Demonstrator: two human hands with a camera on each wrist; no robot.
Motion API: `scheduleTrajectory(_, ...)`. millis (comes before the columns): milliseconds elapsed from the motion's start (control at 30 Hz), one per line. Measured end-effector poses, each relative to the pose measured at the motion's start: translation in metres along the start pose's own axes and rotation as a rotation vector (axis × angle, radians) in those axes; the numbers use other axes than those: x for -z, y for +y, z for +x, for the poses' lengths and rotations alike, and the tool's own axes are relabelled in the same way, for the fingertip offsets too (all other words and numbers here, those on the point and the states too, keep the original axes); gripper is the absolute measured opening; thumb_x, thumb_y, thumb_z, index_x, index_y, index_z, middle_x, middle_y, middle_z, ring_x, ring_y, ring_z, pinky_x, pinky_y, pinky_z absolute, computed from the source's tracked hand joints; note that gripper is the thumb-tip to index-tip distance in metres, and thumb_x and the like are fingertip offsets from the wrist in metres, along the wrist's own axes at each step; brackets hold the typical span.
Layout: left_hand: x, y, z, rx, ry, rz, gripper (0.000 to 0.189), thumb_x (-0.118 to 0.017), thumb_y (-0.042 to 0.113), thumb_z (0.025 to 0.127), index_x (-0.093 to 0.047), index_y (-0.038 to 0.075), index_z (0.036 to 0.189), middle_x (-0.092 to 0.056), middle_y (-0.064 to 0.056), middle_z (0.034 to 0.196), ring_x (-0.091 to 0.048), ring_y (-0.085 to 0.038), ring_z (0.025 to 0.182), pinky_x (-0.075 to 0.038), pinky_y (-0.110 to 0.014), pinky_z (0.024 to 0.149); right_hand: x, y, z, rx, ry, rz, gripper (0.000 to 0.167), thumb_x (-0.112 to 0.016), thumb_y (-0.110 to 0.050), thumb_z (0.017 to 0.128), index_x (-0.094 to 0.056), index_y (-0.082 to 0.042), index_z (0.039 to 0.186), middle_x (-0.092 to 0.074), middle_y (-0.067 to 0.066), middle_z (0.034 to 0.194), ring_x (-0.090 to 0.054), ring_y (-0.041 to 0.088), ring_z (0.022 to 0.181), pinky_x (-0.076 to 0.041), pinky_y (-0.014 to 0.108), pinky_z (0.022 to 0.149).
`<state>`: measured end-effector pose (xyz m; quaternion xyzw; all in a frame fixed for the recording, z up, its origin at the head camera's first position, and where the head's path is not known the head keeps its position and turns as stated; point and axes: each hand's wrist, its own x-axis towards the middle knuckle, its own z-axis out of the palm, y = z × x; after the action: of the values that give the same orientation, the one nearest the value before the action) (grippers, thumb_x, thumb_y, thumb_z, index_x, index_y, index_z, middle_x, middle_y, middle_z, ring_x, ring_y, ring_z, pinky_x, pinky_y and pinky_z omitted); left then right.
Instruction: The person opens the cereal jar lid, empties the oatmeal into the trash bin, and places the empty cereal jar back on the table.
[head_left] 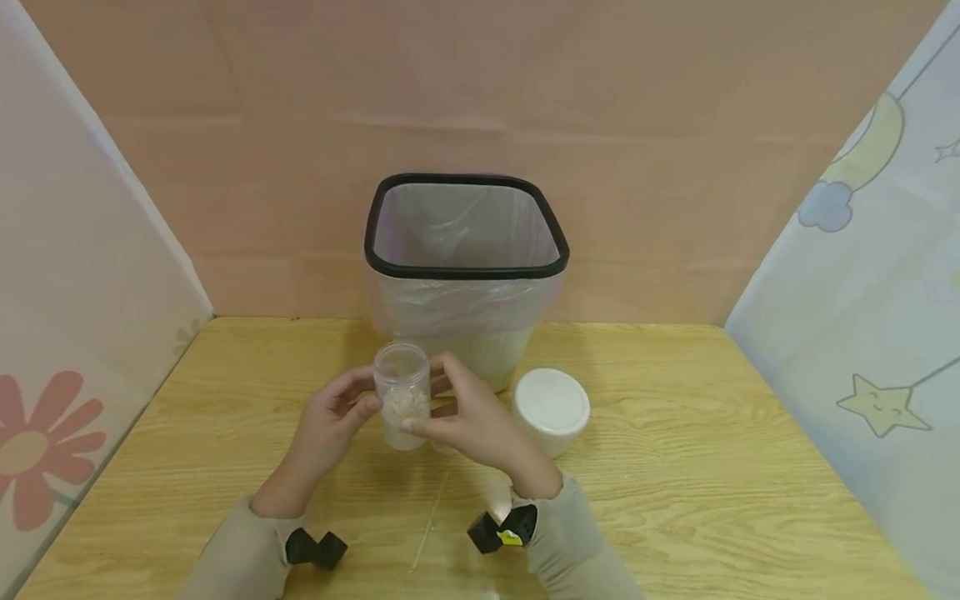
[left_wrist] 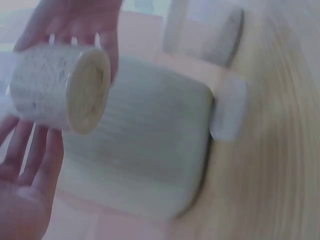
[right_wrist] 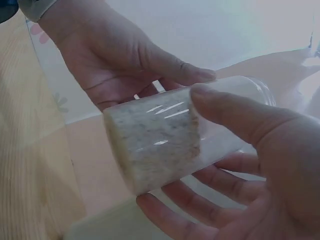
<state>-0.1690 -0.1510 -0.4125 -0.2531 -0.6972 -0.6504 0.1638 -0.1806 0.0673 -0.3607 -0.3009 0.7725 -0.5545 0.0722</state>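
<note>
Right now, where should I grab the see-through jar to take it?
I'd go low on the clear jar, from the front, wrapping your hand round it. It's round and straight-sided, with no handle showing. The left hand and right hand are at its sides. Its top is open with pale bits inside, so keep it upright.

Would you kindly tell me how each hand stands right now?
Left hand: holding the clear jar, its side.
Right hand: holding the same jar, opposite side.
</note>
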Motion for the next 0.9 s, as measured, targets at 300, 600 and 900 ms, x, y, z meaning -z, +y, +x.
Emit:
scheduleTrajectory(300,-0.016,0.034,0.002,-0.07,0.146,-0.08,0.039,-0.066,-0.009,0.093,-0.064,0.004,0.129,-0.068,0.001,0.119,-0.067,-0.011,0.108,-0.057,-0.021,0.088,0.002,-0.01,-0.006,0.156,0.076,0.114,0.054,-0.072,-0.006,0.094,-0.042,-0.005,0.139,-0.052,0.017,0.132,-0.058,0.035,0.113,-0.06,0.04,0.087)
scheduleTrajectory(600,-0.039,0.04,0.019,-0.4,0.054,-0.04,0.049,-0.07,0.012,0.096,-0.054,-0.014,0.134,-0.054,-0.015,0.144,-0.056,-0.023,0.13,-0.055,-0.033,0.096,0.016,-0.015,-0.011,0.267,0.293,0.121,0.061,-0.066,-0.04,0.098,-0.034,-0.002,0.133,-0.053,0.024,0.127,-0.06,0.033,0.107,-0.06,0.033,0.082)
scheduleTrajectory(900,-0.044,0.046,0.053,-0.507,-0.078,0.203,0.069,-0.078,-0.005,0.085,-0.047,-0.008,0.146,-0.039,-0.024,0.155,-0.045,-0.026,0.14,-0.054,-0.035,0.098,0.046,-0.026,-0.006,0.315,0.403,0.081,0.045,-0.061,-0.022,0.104,-0.037,0.0,0.136,-0.053,0.015,0.128,-0.06,0.027,0.114,-0.055,0.029,0.091)
